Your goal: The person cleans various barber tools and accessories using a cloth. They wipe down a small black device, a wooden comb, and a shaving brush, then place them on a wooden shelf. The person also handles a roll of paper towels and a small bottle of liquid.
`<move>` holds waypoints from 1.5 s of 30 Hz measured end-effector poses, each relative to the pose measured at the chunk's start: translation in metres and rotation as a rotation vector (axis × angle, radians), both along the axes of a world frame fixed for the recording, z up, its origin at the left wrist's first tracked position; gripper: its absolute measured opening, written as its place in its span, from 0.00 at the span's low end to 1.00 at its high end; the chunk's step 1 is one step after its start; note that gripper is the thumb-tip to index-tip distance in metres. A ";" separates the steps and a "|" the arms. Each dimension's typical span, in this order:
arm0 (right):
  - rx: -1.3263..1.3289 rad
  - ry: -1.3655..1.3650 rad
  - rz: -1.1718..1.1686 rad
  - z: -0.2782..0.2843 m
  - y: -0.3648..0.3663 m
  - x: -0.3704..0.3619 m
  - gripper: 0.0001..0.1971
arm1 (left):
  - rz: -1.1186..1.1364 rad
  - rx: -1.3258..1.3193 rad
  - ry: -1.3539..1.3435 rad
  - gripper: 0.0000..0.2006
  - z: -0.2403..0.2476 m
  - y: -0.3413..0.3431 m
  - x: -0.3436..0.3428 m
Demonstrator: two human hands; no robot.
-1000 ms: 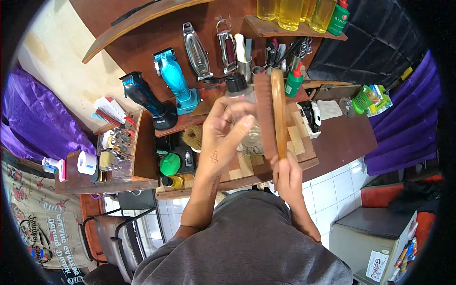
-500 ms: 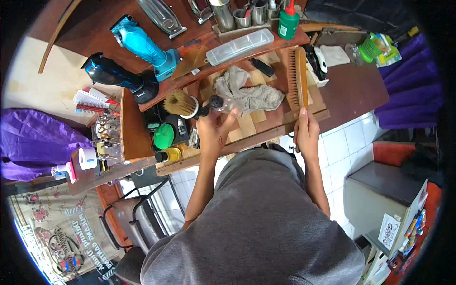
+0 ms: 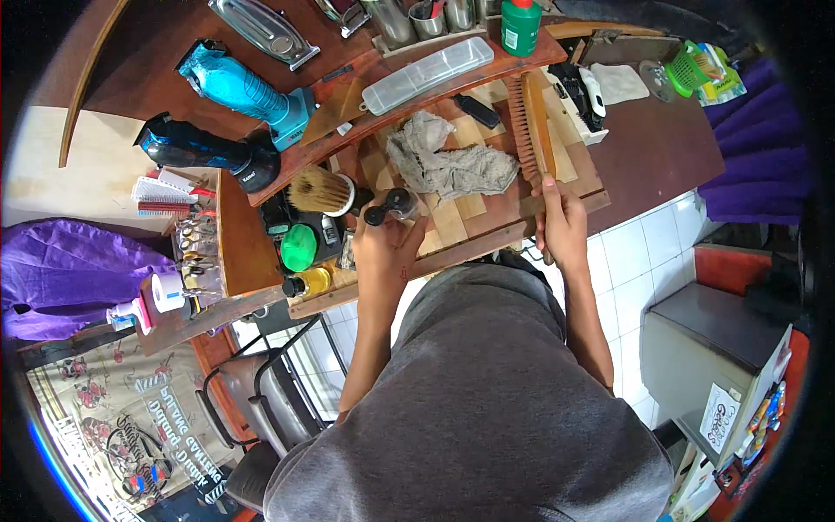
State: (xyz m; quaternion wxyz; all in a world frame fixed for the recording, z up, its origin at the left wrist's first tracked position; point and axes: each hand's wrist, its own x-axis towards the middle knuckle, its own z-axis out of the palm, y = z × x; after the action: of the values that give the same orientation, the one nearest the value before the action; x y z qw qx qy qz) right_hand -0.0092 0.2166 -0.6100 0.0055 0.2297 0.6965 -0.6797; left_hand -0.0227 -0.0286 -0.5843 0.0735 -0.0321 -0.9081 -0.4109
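My left hand (image 3: pixel 383 248) is closed around a small clear bottle with a black top (image 3: pixel 402 204). Just left of those fingers is a round tan-bristled brush (image 3: pixel 317 190) with a white collar; its black handle points toward the same hand, and I cannot tell whether that hand grips it too. My right hand (image 3: pixel 561 222) grips the lower end of a long wooden brush (image 3: pixel 538 126), its dark bristles facing left over the board. Between the hands, a crumpled grey cloth (image 3: pixel 452 165) lies on the wooden board (image 3: pixel 452 230).
A black clipper (image 3: pixel 196 143) and a blue clipper (image 3: pixel 239 83) stand on the raised shelf beside a clear plastic case (image 3: pixel 426 76) and a green bottle (image 3: pixel 521 30). Near the board's left end are a green lid (image 3: pixel 298 247) and a yellow bottle (image 3: pixel 309 283). A white clipper (image 3: pixel 592 91) lies at right.
The view has shifted slightly. My left hand has turned the bottle, so its black top sits nearer the fingers. The right hand still grips the wooden brush.
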 end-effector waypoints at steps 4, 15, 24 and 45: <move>-0.019 -0.024 0.022 -0.006 0.004 0.000 0.24 | 0.034 -0.023 0.001 0.30 0.007 0.001 0.002; -0.009 -0.025 0.080 0.000 0.009 0.002 0.24 | 0.059 0.057 -0.168 0.46 0.043 -0.025 0.028; -0.041 0.069 0.095 0.001 0.003 0.000 0.22 | -0.331 0.165 0.003 0.04 0.157 -0.062 0.013; -0.043 0.066 0.065 -0.003 0.005 0.003 0.23 | 0.287 -0.348 1.063 0.22 0.317 -0.008 -0.216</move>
State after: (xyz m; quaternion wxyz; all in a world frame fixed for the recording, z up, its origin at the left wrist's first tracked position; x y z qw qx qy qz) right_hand -0.0058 0.2215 -0.6127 0.0095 0.1842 0.6886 -0.7012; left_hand -0.2391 -0.0365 -0.2669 0.5685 -0.1225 -0.7958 -0.1690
